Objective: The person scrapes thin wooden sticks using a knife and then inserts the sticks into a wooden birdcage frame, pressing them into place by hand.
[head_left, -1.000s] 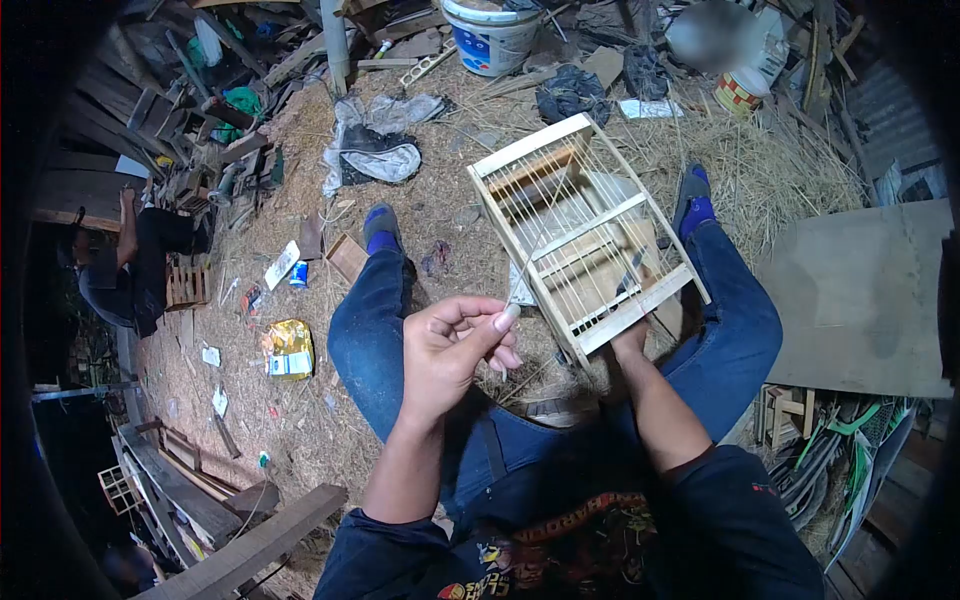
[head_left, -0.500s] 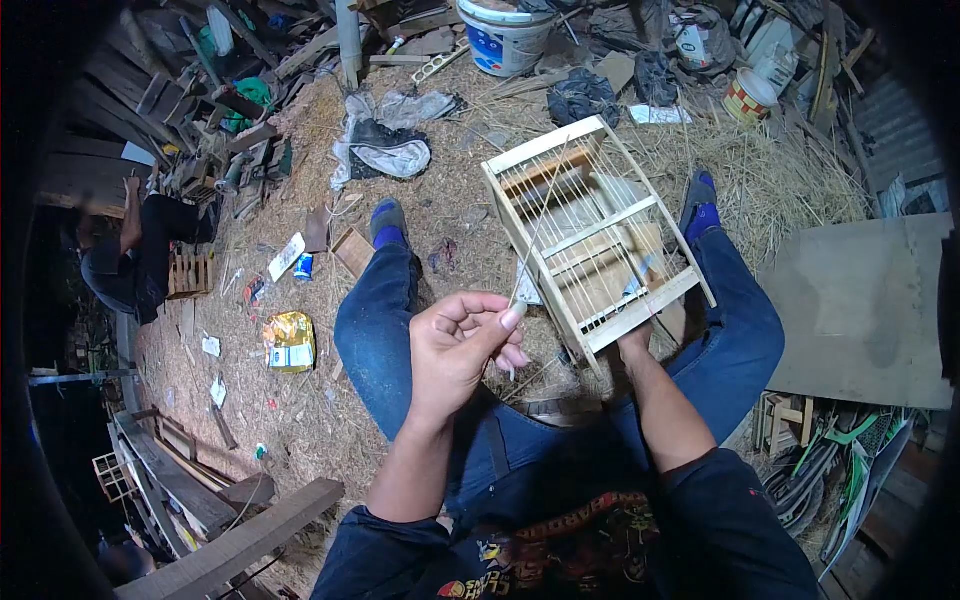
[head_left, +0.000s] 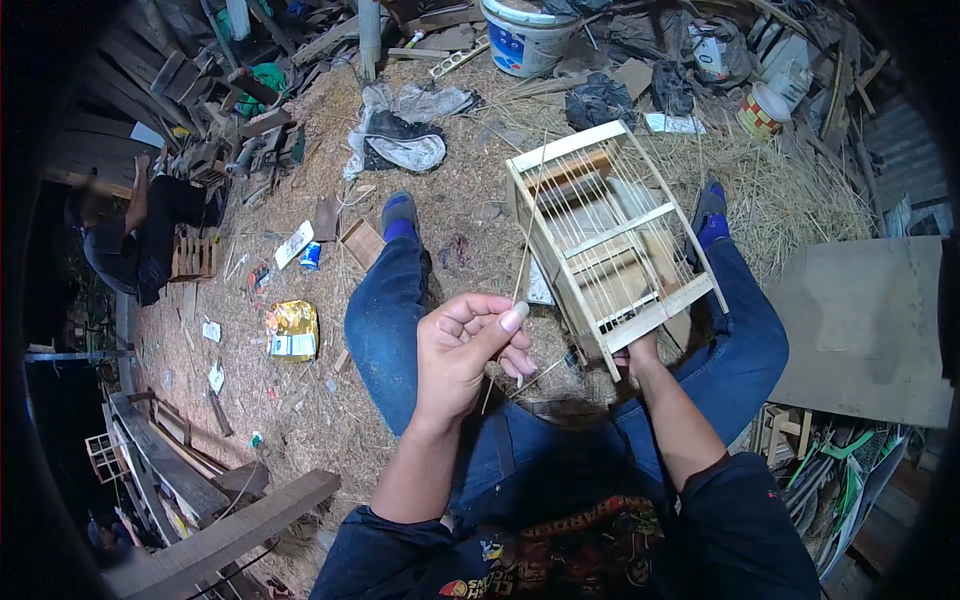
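My left hand (head_left: 462,350) is closed, with thumb and forefinger pinching a thin bamboo stick (head_left: 524,262). The stick rises from the fingertips past the left side of a small wooden cage (head_left: 618,231). Pale wood strips frame this cage, and a row of thin bars runs along its upper face; it sits tilted between my legs. My right hand (head_left: 642,354) grips the cage from below at its near end, its fingers mostly hidden by the frame.
Straw and shavings cover the ground. A gold packet (head_left: 292,331), a blue can (head_left: 311,256) and a small wooden tray (head_left: 362,244) lie to the left. A white bucket (head_left: 525,45) stands ahead; a flat board (head_left: 860,330) is at right. Another person (head_left: 130,235) sits at far left.
The whole view has shifted slightly, so most things appear farther right. Both hands keep their hold, the left on the stick and the right on the cage.
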Motion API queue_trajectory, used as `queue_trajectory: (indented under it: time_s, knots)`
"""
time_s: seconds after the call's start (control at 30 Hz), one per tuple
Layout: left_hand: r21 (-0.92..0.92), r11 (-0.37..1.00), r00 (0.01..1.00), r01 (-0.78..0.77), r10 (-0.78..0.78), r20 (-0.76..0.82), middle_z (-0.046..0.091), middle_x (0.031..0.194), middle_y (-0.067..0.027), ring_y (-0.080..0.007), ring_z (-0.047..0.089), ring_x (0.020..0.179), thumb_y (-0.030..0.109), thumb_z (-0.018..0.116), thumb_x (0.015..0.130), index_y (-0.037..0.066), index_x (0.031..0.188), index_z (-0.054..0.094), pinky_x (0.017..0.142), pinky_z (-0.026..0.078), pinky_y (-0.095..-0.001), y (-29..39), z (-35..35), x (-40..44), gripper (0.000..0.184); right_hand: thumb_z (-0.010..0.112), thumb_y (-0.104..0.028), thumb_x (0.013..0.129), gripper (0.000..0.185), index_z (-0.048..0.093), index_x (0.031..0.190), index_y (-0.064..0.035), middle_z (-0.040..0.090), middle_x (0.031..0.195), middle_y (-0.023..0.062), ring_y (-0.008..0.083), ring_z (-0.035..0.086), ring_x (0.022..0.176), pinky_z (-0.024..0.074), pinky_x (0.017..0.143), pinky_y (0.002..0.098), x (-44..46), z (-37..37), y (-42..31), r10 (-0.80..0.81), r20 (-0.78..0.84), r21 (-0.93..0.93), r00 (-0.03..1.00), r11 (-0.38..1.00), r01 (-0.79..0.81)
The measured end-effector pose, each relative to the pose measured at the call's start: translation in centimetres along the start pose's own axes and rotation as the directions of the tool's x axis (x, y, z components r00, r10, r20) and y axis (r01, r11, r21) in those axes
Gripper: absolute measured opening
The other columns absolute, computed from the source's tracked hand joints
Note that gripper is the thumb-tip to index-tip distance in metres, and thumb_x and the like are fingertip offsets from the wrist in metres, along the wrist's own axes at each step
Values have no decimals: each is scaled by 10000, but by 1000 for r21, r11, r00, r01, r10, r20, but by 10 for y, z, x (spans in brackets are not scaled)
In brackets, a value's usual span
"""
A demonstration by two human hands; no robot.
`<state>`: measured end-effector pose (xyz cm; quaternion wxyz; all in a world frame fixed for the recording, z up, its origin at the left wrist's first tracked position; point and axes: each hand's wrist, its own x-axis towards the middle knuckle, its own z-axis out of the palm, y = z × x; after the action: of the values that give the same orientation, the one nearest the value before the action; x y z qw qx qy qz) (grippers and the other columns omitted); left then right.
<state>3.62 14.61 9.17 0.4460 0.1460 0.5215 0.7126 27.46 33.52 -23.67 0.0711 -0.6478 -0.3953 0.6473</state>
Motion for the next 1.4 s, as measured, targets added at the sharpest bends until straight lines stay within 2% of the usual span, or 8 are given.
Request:
queue_trajectory:
  time_s: [0.1,0.17,0.5,0.7,1.07,1.23,1.3,1.4]
  knots:
    - [-54,999,1000,0,1,13,768,849,-166,-230,767,650,54,711,1038,-50,1154,692,547,618,-300,-2,-4,0,157,624,-615,976,429,664,1045,-193,652,754,10,164,523,499,545,494,414,-21,-2,-6,95,29,-16,995,995,-94]
    - [-77,997,1000,-6,8,20,771,851,-171,-233,768,648,50,706,1040,-50,1157,692,542,617,-292,-2,-5,0,155,638,-584,999,491,635,1278,-180,680,902,81,241,652,633,603,566,462,-29,-10,-9,234,203,-12,951,971,-237]
    - [-116,993,999,-36,35,-7,769,840,-181,-238,755,610,32,687,1041,-40,1152,694,503,601,-295,1,-11,-5,132,535,-194,932,69,506,891,-148,526,672,12,194,521,538,500,528,441,-162,-34,-33,224,145,466,964,843,-267]
    - [-16,999,987,-51,48,-152,768,825,-182,-237,740,573,24,695,1032,-51,1137,693,473,586,-297,2,-27,-20,130,376,-516,1170,359,470,1229,-174,460,709,9,130,394,449,339,381,303,-246,-49,-52,-166,-129,490,978,846,208]
    - [188,982,894,-18,100,-437,764,842,-133,-137,708,565,129,774,1018,-61,1129,721,470,498,-218,-8,-98,-68,226,567,-152,1118,165,564,1200,-8,643,878,64,99,607,696,506,614,278,-287,15,-98,-620,344,-75,705,730,679]
    - [295,954,842,63,108,-529,767,832,-116,-117,681,542,99,776,1007,-71,1136,727,477,489,-211,-16,-121,-72,218,655,-108,1043,354,646,1388,-29,751,1076,197,348,742,878,578,804,382,-284,102,-133,-695,563,-260,448,366,894]
    - [261,960,822,97,71,-566,763,828,-109,-115,678,541,97,781,1003,-73,1137,730,472,488,-213,-14,-125,-71,222,682,-72,1000,390,690,1388,-113,739,1000,154,352,724,845,568,749,404,-282,132,-140,-736,651,-136,185,126,983]
    - [232,965,799,120,45,-599,752,818,-92,-111,675,539,93,785,997,-76,1128,736,459,483,-217,-18,-135,-70,219,709,-42,943,423,736,1343,-177,687,889,108,324,695,779,538,686,424,-274,155,-141,-667,731,-195,140,-8,981]
